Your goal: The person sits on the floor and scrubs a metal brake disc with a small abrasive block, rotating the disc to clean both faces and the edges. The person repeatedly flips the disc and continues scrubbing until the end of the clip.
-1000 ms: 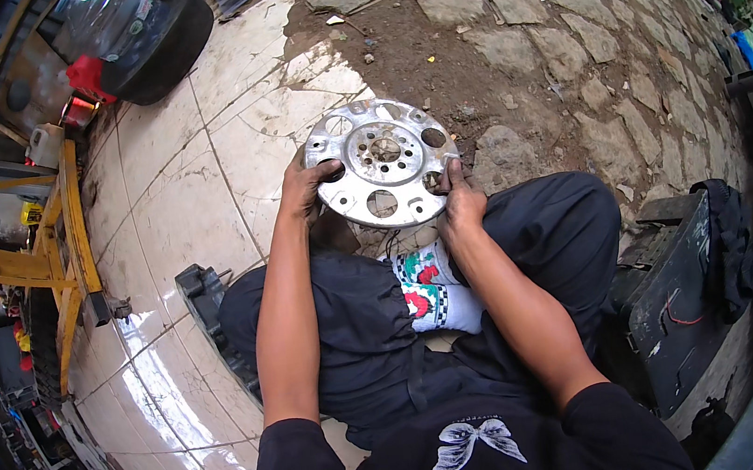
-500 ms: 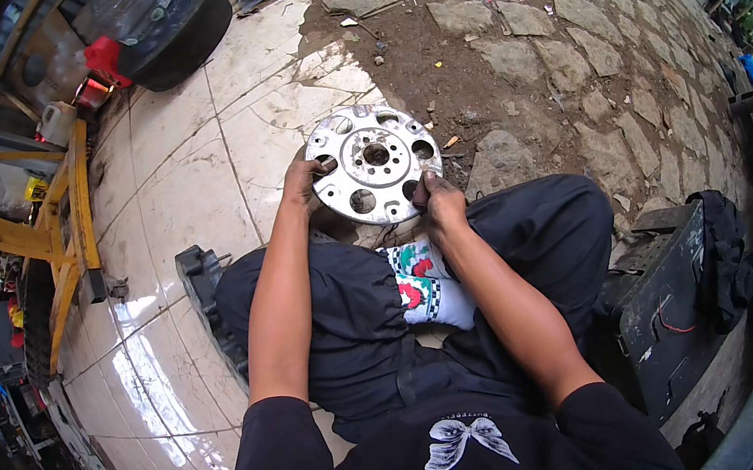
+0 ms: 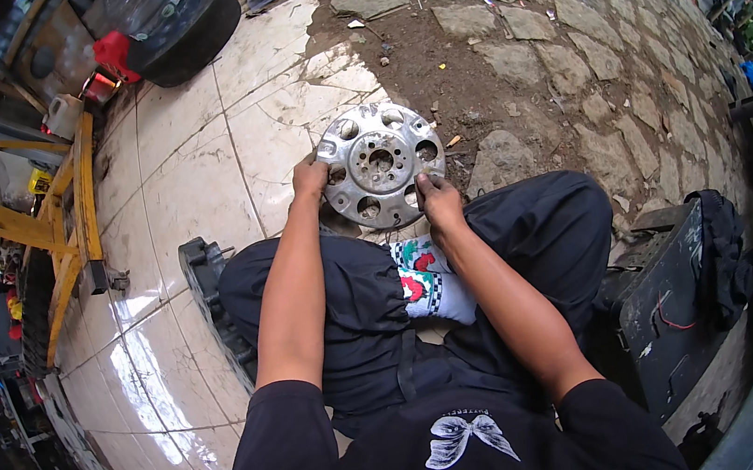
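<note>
A round silver metal flexplate [image 3: 382, 201] is tilted up in front of my crossed legs, with large holes around its face and smaller bolt holes about the centre opening. My left hand [image 3: 310, 179] is closed on its left rim, fingers partly hidden behind it. At the lower right rim, beside one of the large holes, my right hand [image 3: 439, 201] is closed with its fingers against the metal. Whether a small dark piece lies under those fingers I cannot make out. Below the plate are my patterned socks [image 3: 425, 285].
A dark ribbed metal casting [image 3: 207, 293] lies by my left knee. Yellow metal frames [image 3: 79, 220] stand at the left, and a black round tub [image 3: 188, 42] sits far left. To my right is a black metal box [image 3: 663, 312]. Pale tiles [image 3: 186, 174] meet stone paving [image 3: 599, 53].
The plate has tilted slightly and its face looks darker. My left thumb has left the side hole for the rim. The dark piece seen at my right fingers is no longer plain.
</note>
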Tool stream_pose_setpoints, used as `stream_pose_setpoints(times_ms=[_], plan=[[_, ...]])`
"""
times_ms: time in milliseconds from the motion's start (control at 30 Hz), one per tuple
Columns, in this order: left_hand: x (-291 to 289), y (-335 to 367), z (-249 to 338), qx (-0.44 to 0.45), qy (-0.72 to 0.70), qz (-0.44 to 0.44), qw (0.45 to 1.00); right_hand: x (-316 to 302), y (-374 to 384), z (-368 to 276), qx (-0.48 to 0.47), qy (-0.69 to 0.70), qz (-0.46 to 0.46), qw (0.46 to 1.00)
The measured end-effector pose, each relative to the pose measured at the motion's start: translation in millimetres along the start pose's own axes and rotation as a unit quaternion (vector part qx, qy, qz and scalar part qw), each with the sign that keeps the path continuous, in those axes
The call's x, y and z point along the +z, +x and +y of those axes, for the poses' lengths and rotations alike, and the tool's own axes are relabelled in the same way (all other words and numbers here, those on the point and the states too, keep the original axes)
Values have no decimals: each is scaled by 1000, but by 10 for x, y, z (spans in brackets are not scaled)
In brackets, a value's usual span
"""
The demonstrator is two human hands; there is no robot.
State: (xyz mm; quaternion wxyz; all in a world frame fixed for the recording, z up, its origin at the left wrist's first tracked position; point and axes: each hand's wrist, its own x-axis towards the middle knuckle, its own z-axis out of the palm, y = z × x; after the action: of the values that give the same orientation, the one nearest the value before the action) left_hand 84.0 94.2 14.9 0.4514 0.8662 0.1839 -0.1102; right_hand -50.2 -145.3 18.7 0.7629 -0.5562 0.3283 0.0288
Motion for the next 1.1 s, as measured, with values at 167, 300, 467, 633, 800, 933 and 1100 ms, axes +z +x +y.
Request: stream_pose_setpoints(times_ms=[167, 300, 467, 633, 800, 933, 1100], plan=[[69, -42, -42, 50, 177, 30, 982, 40, 152, 179, -37, -27, 14, 999], [245, -460, 227, 107, 277, 65, 953, -144, 285, 256, -64, -60, 26, 996], [218, -479, 21, 234, 326, 82, 912, 4, 110, 85, -37, -41, 2, 998], [468, -732, 152, 408, 541, -28, 735, -160, 140, 82, -27, -64, 1, 998], [564, -717, 66, 489, 546, -50, 678, -150, 17, -21, -22, 75, -16, 997], [583, -685, -11, 471, 547, -77, 687, -141, -130, -193, -58, 36, 12, 998], [553, -631, 1, 451, 560, -114, 686, -18, -275, -422, 2, 67, 20, 998]])
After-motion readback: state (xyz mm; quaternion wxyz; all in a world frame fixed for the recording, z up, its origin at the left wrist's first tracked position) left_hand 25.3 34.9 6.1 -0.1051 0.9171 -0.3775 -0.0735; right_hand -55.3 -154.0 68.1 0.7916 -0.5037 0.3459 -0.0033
